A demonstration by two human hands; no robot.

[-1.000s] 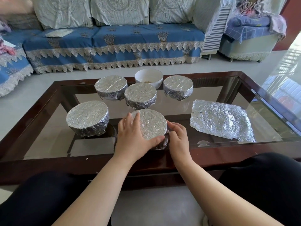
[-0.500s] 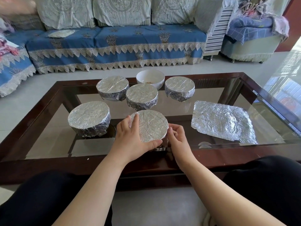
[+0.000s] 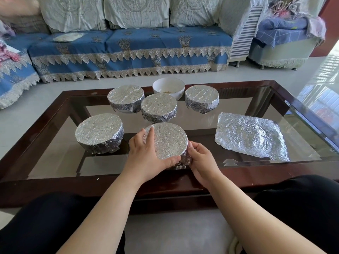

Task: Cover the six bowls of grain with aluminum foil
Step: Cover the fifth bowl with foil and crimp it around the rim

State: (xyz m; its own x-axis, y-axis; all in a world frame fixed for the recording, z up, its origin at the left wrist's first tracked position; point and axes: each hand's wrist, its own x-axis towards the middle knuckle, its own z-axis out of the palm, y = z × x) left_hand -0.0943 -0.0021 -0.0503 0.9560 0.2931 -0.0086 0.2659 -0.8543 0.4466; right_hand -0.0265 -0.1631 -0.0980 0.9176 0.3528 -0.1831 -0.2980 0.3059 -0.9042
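Several foil-covered bowls stand on the glass table (image 3: pixel 55 143). The nearest covered bowl (image 3: pixel 167 141) sits at the front middle. My left hand (image 3: pixel 146 156) grips its left side, thumb along the near rim. My right hand (image 3: pixel 200 159) pinches the foil at its right lower edge. Other covered bowls: front left (image 3: pixel 99 133), middle (image 3: pixel 158 110), back left (image 3: pixel 125 98), back right (image 3: pixel 201 98). An uncovered white bowl (image 3: pixel 168 88) with a little grain stands at the back. A loose foil sheet (image 3: pixel 247 135) lies flat on the right.
The table has a dark wooden frame (image 3: pixel 91 187) close to my knees. A blue sofa (image 3: pixel 128 52) stands beyond the table, and an armchair (image 3: pixel 282 43) at the back right. White floor runs between the table and the sofa.
The nearest bowl's foil top now tilts a little toward me. My right hand has shifted slightly along the bowl's right edge; my left hand keeps its grip.
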